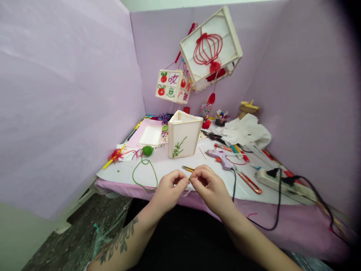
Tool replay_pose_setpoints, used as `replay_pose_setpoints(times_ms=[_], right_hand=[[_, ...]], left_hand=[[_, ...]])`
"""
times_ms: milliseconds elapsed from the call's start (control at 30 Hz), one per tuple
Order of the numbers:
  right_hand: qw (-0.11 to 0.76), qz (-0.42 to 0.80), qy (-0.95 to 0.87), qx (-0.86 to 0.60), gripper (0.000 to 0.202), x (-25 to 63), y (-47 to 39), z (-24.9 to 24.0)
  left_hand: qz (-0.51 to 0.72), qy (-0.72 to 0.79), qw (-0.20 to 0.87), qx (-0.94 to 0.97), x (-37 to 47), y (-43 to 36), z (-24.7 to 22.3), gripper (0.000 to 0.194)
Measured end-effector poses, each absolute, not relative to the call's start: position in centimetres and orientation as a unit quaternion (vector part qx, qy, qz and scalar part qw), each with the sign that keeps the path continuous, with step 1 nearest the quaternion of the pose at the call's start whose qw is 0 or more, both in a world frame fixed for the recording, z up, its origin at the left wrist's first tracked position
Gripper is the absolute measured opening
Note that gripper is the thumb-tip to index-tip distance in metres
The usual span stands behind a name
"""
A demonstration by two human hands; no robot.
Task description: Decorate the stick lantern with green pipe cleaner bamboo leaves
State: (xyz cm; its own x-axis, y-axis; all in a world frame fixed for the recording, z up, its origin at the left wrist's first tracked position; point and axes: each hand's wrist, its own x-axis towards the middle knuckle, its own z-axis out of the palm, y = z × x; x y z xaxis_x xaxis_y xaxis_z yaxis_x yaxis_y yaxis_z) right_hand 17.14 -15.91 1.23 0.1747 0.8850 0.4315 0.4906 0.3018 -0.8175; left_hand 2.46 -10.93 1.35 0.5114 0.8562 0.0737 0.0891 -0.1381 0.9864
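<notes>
My left hand (172,187) and my right hand (208,185) meet over the table's front edge, both with thumb and forefinger pinched. Between the fingertips shows a tiny bit of green (189,180), most of it hidden. Just beyond them lies a yellow and black pen-like tool (188,169). Behind it stands a white three-sided lantern frame (189,131) with a green sprig (178,148) on its front face. Left of the frame is a ball of green yarn (147,151), and a loop of green yarn (134,174) lies in front of the ball.
On the right are a glue gun (224,160), red-handled scissors (249,181), a power strip (282,184) with black cables and crumpled white paper (248,131). Two decorated lanterns (211,49) hang above. Red yarn (115,155) lies at the left edge.
</notes>
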Motion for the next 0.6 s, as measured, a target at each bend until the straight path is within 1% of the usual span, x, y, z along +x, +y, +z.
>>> replay_pose_setpoints(times_ms=[300,467,600], right_hand=[[0.540,0.213,-0.598,-0.553,0.010,16.89,-15.74,0.87],[0.536,0.194,-0.613,-0.548,0.010,16.99,-15.75,0.77],[0.532,0.169,-0.624,-0.546,0.010,17.01,-15.77,0.59]], left_hand=[[0.335,0.340,0.667,0.571,2.80,-10.97,0.94,0.027],[0.302,0.327,0.729,0.521,2.83,-10.93,0.90,0.032],[0.286,0.324,0.742,0.513,2.65,-10.76,0.65,0.038]])
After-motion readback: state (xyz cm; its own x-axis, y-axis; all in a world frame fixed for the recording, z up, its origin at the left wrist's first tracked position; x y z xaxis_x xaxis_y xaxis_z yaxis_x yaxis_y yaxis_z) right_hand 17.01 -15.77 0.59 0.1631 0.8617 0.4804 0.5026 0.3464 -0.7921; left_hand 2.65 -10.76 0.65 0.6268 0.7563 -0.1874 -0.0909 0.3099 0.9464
